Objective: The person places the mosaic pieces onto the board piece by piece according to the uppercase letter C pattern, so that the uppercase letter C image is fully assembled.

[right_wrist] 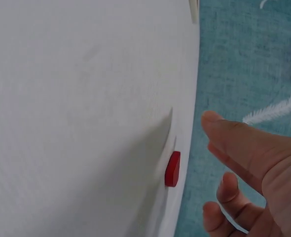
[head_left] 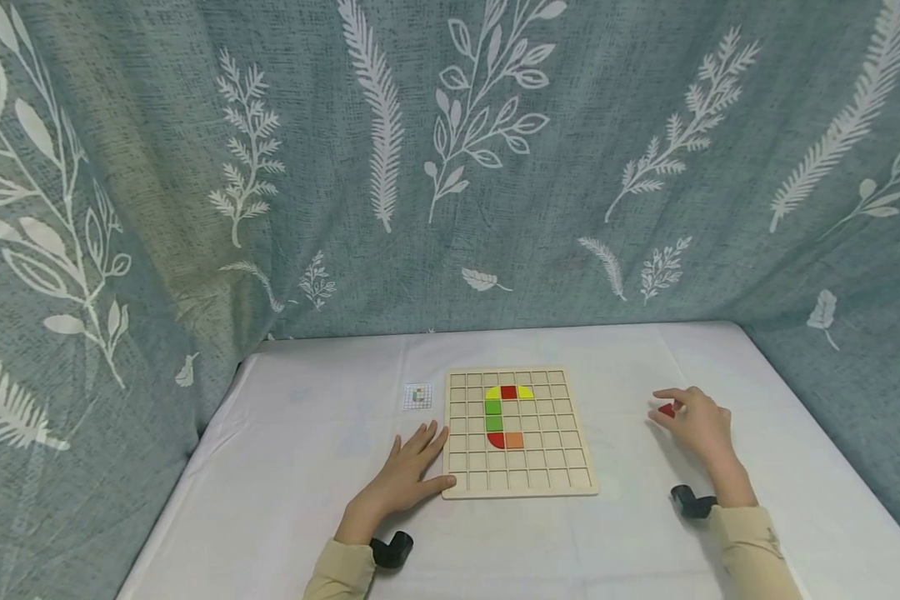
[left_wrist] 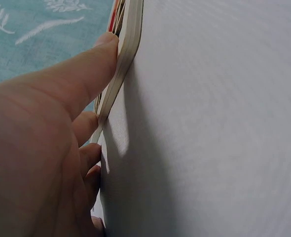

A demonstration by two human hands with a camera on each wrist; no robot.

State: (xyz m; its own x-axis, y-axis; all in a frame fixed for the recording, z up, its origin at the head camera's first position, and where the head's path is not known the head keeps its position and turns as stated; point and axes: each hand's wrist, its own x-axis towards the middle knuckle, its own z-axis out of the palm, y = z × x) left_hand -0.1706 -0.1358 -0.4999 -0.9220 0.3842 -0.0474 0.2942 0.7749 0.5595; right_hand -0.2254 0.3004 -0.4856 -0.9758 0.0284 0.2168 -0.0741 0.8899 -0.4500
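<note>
My left hand (head_left: 408, 475) lies with fingers spread at the left edge of a wooden grid board (head_left: 555, 481). In the left wrist view, the thumb (left_wrist: 106, 44) touches the board's side. Far to the right, my right hand (head_left: 699, 421) hovers around a small red piece (head_left: 667, 410). The right wrist view has that red piece (right_wrist: 172, 169) on the white cloth, apart from the fingers (right_wrist: 229, 131). Coloured pieces form a C shape on the board: yellow rounded corners, a red square (head_left: 508, 392), green squares (head_left: 493, 415), a red rounded corner (head_left: 497, 440) and an orange square (head_left: 514, 440).
A small pattern card (head_left: 417, 396) with a coloured grid lies left of the board's upper corner. White cloth (head_left: 270, 467) covers the table. A teal leaf-print curtain (head_left: 420, 275) hangs behind and along both sides. Black wrist mounts (head_left: 392, 551) sit at both wrists.
</note>
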